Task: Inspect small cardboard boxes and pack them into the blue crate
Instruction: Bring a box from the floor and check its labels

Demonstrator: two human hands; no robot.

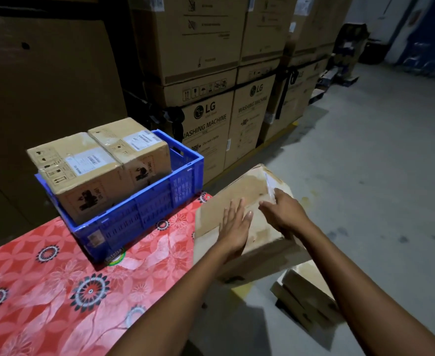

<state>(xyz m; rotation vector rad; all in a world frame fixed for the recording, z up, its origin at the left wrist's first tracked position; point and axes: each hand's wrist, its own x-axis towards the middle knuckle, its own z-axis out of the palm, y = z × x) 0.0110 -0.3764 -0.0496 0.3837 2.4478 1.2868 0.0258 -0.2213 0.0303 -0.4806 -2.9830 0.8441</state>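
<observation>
Two bare forearms [185, 291] reach in from the near edge. To their left, a red flowered tablecloth [44, 278] carries the blue crate [144, 209], with two taped boxes [83, 170] already inside. Just right of the crate, past the table's end, is a cardboard box [242, 186]. The left hand [234, 222] lies flat on its top, fingers straight. The right hand [280, 211] curls at a white strip [270, 186] — whether it pinches cannot be told. It seems best to steady the box, check seams and label, then lift two-handed.

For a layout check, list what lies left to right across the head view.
Blue crate → left hand → right hand → bare concrete floor.
</observation>
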